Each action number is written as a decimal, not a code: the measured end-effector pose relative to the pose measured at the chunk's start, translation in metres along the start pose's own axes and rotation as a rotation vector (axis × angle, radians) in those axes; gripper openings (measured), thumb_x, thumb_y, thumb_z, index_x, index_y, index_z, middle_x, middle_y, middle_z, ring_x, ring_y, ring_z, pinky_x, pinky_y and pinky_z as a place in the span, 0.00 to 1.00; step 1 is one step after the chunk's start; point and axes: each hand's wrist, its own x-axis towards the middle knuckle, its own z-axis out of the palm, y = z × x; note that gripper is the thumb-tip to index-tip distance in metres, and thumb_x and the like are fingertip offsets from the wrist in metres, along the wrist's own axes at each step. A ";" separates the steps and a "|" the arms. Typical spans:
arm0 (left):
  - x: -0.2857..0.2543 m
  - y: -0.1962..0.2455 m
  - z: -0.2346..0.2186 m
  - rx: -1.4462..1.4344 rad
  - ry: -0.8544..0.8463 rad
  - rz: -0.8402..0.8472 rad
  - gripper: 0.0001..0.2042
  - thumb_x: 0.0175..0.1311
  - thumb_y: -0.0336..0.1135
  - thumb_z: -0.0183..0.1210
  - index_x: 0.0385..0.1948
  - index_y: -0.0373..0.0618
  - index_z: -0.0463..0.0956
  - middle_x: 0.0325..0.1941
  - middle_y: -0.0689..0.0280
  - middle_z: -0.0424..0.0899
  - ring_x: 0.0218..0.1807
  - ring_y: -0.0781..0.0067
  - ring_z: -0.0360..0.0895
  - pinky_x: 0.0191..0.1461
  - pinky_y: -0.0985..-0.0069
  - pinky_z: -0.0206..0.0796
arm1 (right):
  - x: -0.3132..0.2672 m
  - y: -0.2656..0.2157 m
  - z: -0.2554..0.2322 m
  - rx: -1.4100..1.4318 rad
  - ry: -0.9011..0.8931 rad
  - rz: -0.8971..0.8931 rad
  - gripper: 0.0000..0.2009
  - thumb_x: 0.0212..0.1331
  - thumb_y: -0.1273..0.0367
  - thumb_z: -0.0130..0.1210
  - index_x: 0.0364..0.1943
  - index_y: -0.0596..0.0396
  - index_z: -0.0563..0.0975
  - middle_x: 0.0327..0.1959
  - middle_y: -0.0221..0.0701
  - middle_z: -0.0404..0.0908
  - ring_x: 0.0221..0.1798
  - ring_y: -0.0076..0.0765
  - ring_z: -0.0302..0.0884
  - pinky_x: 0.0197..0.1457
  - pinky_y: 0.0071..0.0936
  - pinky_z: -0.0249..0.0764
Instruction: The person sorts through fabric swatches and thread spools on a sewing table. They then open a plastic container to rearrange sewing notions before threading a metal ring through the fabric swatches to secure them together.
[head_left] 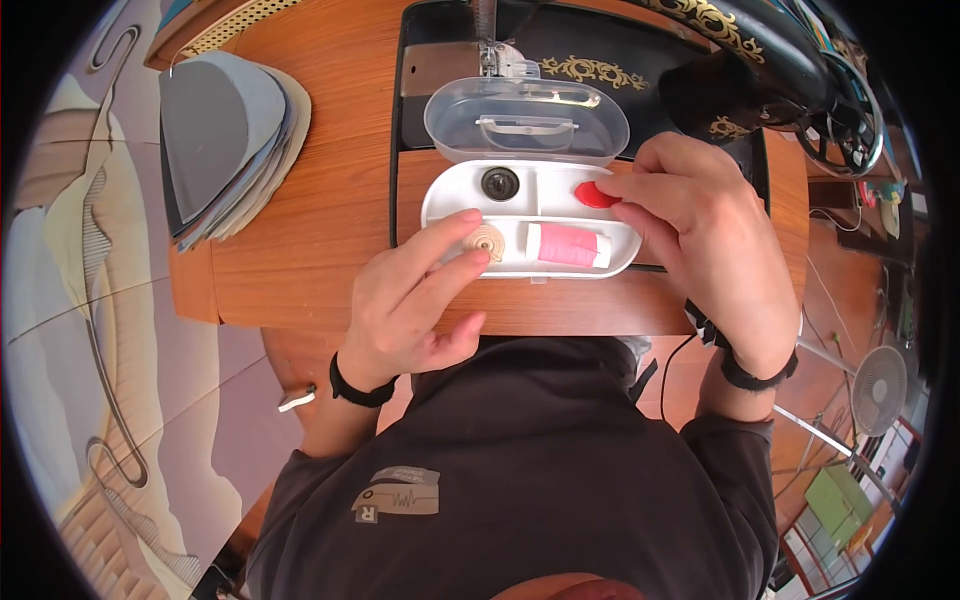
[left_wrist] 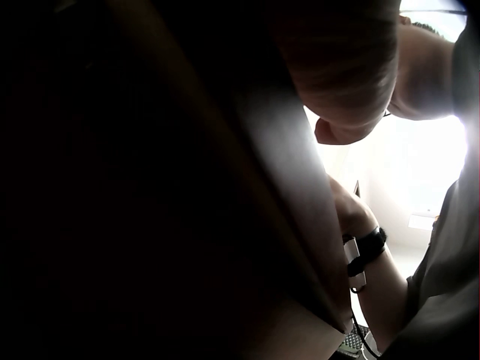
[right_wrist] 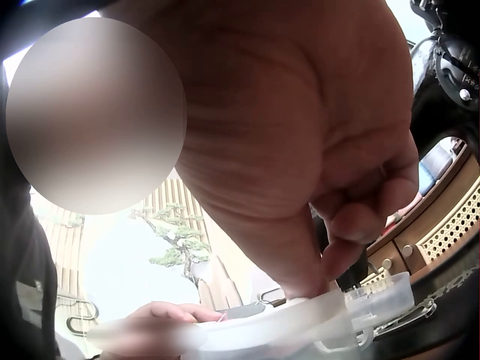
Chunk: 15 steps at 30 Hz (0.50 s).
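A white divided tray lies in front of me, its clear lid standing behind it. My right hand pinches the edge of a flat red disc between thumb and forefinger, at the back right compartment. In the right wrist view, the right hand reaches down to the tray's rim. My left hand has its fingers loosely extended, two fingertips beside a beige round spiral piece in the front left. A dark round button sits in the back left, a pink thread spool in the front right.
A black sewing machine with gold ornament arches over the back right, its handwheel at the side. Fanned fabric swatches lie at the left on the wooden table. A fan stands at the right.
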 end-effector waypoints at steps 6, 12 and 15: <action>-0.002 0.000 -0.001 -0.007 0.014 -0.008 0.24 0.43 0.31 0.69 0.49 0.41 0.82 0.61 0.51 0.82 0.35 0.65 0.84 0.33 0.73 0.74 | 0.014 -0.004 -0.006 -0.066 -0.070 -0.047 0.10 0.50 0.75 0.68 0.38 0.57 0.85 0.37 0.36 0.81 0.42 0.49 0.79 0.49 0.39 0.76; -0.001 0.002 -0.003 -0.026 -0.013 -0.005 0.25 0.41 0.29 0.68 0.50 0.43 0.83 0.60 0.53 0.83 0.29 0.72 0.78 0.29 0.76 0.70 | 0.021 0.005 -0.009 -0.062 -0.157 -0.117 0.10 0.48 0.76 0.68 0.37 0.58 0.85 0.37 0.36 0.82 0.43 0.48 0.78 0.50 0.39 0.75; 0.000 0.000 -0.001 -0.035 0.012 0.009 0.26 0.41 0.29 0.68 0.51 0.44 0.83 0.59 0.53 0.82 0.26 0.74 0.73 0.28 0.77 0.68 | 0.023 0.005 -0.010 -0.051 -0.170 -0.125 0.10 0.49 0.77 0.67 0.37 0.57 0.85 0.36 0.36 0.82 0.42 0.48 0.78 0.49 0.39 0.75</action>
